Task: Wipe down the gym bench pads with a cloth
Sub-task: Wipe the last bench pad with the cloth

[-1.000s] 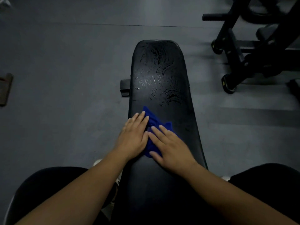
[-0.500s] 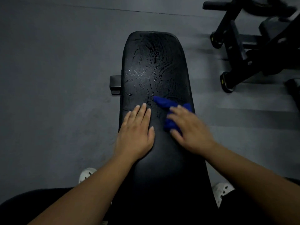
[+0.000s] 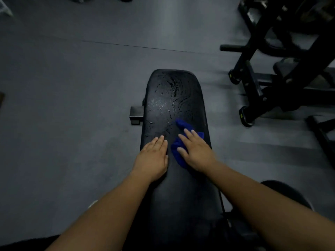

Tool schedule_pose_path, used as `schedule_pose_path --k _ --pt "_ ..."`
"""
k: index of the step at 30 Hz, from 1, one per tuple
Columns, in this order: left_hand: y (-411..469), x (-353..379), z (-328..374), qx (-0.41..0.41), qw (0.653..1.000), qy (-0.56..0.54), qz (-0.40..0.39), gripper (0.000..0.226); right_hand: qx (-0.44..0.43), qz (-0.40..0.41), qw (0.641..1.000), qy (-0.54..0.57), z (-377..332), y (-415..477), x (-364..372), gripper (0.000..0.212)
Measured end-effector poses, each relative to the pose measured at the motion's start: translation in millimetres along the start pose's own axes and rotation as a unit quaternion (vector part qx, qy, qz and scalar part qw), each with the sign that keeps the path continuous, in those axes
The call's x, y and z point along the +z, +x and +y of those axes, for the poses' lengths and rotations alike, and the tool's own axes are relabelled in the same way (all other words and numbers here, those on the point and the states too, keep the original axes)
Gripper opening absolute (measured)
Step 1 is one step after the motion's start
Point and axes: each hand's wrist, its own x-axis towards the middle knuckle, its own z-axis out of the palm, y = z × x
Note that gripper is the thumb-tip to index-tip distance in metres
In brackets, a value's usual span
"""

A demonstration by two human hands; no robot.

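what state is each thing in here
bench pad: far half streaked wet, near half dull
blue cloth: crumpled, pressed onto the pad's right side
left hand: flat on the pad, fingers straight, holding nothing
right hand: fingers straight, pressing the cloth

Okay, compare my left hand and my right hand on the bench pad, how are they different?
The left hand rests straight on the bare black pad; the right hand presses on the blue cloth. The left hand's fingers lie close together; the right hand's fingers are spread. The left hand sits by the pad's left edge, the right hand nearer its right edge. Both lie flat, palm down, fingers straight.
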Motion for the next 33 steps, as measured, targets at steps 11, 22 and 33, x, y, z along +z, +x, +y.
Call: schedule_pose_path --k 11,22,33 --pt "-13 20 1 -0.019 0.999 0.017 0.024 0.076 0.021 0.078 0.996 0.032 9 12 17 0.068" --pt "37 15 -7 -0.012 0.997 0.018 0.075 0.060 -0.102 0.053 0.993 -0.017 27 4 17 0.057" --pt "50 22 -11 -0.005 0.992 -0.027 0.126 0.058 -0.021 0.087 0.996 0.001 17 14 21 0.059"
